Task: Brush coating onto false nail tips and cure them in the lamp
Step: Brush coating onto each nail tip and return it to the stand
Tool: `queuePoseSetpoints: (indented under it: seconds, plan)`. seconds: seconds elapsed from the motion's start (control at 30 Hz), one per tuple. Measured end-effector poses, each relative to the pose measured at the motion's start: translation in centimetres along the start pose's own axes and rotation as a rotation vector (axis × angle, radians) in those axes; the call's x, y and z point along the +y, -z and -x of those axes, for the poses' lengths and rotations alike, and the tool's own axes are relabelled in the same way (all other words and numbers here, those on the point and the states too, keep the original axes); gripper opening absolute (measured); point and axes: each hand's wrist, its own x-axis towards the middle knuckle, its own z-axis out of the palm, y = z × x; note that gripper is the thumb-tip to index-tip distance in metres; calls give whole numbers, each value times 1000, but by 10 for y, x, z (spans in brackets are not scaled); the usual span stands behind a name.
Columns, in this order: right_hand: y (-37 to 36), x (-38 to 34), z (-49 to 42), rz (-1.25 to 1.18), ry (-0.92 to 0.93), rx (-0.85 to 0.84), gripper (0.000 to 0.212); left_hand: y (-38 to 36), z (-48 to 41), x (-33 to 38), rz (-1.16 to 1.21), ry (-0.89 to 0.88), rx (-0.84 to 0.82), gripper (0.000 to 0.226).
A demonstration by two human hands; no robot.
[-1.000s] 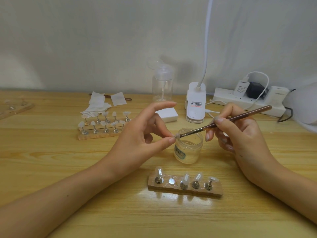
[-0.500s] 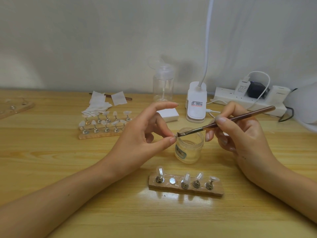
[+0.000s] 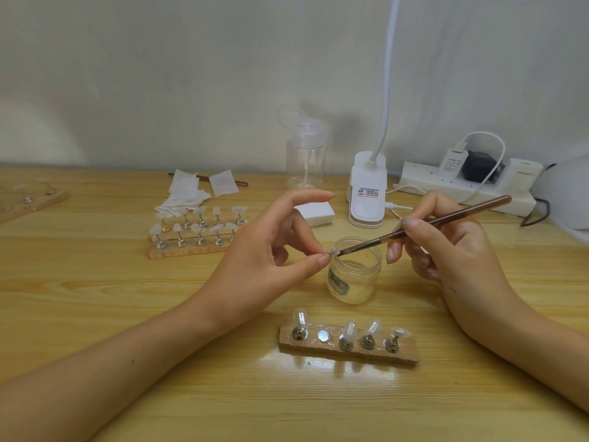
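Pinching a single false nail tip between the thumb and a bent finger, the left hand is held just above the rim of an open clear jar, with its index finger raised straight and clear of the work. A slim brown-handled brush is gripped pen-fashion by the right hand, with thumb and fingers closed round the handle near the ferrule. The brush's long axis is laid from upper right down to lower left, and its bristles are set against the tip's exposed face. The tip is thus placed directly left of the right hand and at the very fingertips of the left. Any coming stroke is judged to run along that same line, toward or away from the pinching fingers. The tip is reached by the right hand only through the brush.

Nearer the camera, a small wooden stand is seen carrying four mounted tips and one bare metal disc, second from its left end, where the held tip presumably belongs. A second stand, loaded with tips, is set well apart at the back left, beside a heap of white wipes. A white rounded housing at the right edge may be the curing lamp, but too little of it is shown to tell. Coating is judged to be under way, with curing not yet begun.
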Motion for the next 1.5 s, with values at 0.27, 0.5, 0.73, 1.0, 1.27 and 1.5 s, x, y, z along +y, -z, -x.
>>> queuePoseSetpoints:
  seconds: [0.27, 0.5, 0.73, 1.0, 1.27, 1.5]
  plan:
    - [-2, 0, 1, -8, 27, -7, 20, 0, 0, -1, 7, 4, -1, 55]
    - [-1, -1, 2, -45, 64, 8, 12, 0, 0, 0, -13, -18, 2, 53]
    - [-2, 0, 2, 12, 18, 18, 22, 0, 0, 1, -12, -22, 4, 53]
    - [-2, 0, 2, -9, 46, -25, 16, -1, 1, 1, -19, -25, 12, 52]
    - [-1, -1, 2, -51, 48, -5, 13, -1, 1, 1, -35, -31, 11, 52]
    - [0, 0, 1, -64, 19, 46, 16, -1, 1, 1, -44, -31, 12, 54]
